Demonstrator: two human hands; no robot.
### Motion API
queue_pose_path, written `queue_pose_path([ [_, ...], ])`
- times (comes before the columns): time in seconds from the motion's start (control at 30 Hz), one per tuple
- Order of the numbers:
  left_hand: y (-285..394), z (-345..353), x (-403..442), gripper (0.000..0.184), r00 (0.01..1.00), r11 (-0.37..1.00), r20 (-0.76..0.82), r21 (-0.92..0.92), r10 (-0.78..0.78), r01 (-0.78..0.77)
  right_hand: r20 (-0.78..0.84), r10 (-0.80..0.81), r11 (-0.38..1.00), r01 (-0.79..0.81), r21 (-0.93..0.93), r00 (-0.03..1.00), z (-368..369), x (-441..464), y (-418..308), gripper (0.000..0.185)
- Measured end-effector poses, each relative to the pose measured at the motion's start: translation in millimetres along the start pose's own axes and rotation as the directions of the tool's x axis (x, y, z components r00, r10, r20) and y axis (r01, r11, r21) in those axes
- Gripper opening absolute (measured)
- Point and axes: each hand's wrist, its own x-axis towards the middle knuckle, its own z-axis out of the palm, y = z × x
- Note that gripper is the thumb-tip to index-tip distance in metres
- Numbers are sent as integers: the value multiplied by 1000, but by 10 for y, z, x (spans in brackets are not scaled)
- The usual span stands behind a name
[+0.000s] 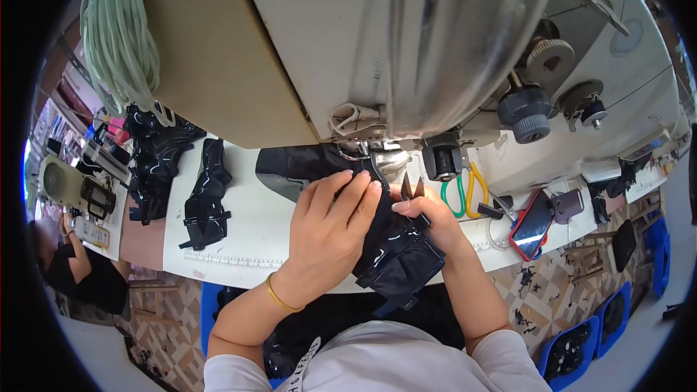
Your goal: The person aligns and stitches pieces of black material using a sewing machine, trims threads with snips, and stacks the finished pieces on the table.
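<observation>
Head view, forward and down, near table point(250, 221)

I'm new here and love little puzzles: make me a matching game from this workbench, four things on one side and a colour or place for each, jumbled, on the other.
Things:
1. Left hand
2. Phone
3. Bundle of cord
4. Bangle

Descriptions:
A. Pale green, hanging in loops at the picture's upper left
B. Gold, worn around a wrist
C. Fingers resting on the black material
D. Red-edged, farther to the right than the right hand

Right pairs: 1-C, 2-D, 3-A, 4-B
</observation>
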Motion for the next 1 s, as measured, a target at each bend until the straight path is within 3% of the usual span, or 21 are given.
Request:
queue_pose_path([
  [0.17,-109,-31,89,36,1000,1000,-20,-22,13,-14,-41,23,974,-13,227,999,144,12,-39,23],
  [0.2,-136,-11,107,36,998,999,-53,-41,24,-26,33,-28,969,19,248,999,121,46,-12,30],
  [0.3,-218,63,70,38,996,992,-79,-117,32,-41,64,13,897,-40,441,998,186,-73,-75,41],
  [0.37,-212,55,89,33,995,992,-99,-117,31,-43,117,-16,949,-22,315,993,144,-112,-14,50],
  [0.43,-190,53,115,29,992,992,-122,-120,21,-36,156,-96,992,108,-66,983,196,-130,-88,54],
  [0.47,-189,50,126,27,992,991,-127,-131,13,-30,98,-118,986,128,-107,988,227,-141,-59,59],
  [0.6,-203,7,175,23,994,987,-113,-161,-9,-9,90,44,974,-62,217,995,229,-141,-86,63],
  [0.77,-228,-38,170,25,998,979,-43,-199,-46,37,102,3,960,-31,278,995,248,-126,-41,64],
  [1.0,-220,-120,131,42,994,988,65,-130,87,-78,98,-17,950,-15,311,995,277,-127,-38,63],
])
